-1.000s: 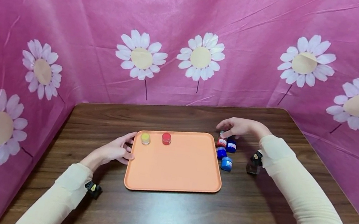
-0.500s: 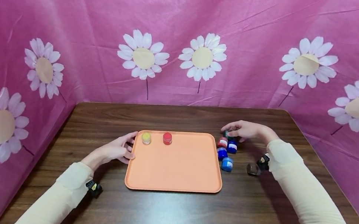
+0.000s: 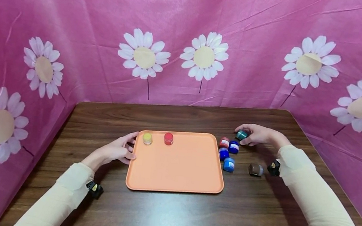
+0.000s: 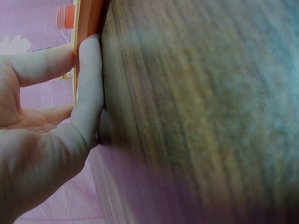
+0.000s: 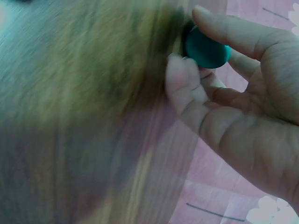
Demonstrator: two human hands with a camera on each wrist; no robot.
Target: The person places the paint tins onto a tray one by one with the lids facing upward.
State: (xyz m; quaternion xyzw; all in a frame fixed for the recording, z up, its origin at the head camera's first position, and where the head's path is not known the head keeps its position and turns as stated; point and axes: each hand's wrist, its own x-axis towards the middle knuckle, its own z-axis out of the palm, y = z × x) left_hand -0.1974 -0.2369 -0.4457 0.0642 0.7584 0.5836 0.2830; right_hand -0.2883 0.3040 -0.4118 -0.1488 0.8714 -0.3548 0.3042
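My left hand [image 3: 117,150] holds the left edge of the orange tray [image 3: 177,173]. In the left wrist view its thumb [image 4: 91,70] lies along the tray's side, with a fingertip at the rim. On the tray stand a yellow paint jar [image 3: 147,139] and a red paint jar [image 3: 168,139]. Beyond the tray's back right corner, my right hand [image 3: 257,135] grips a small green paint jar [image 3: 241,135] between thumb and fingers. The jar looks tipped on its side. Its rounded green end [image 5: 207,49] shows in the right wrist view.
Close to the tray's right edge are a dark red jar [image 3: 224,142], a dark blue jar [image 3: 233,147], a blue jar [image 3: 223,155] and a light blue jar [image 3: 229,165]. A brown jar [image 3: 255,170] lies farther right, under the right wrist. Flowered pink cloth [image 3: 179,15] hangs behind the table.
My right hand has moved right, drawing the green jar away from the dark red one. The brown jar is more exposed as the wrist shifts. The left hand and tray stay put.
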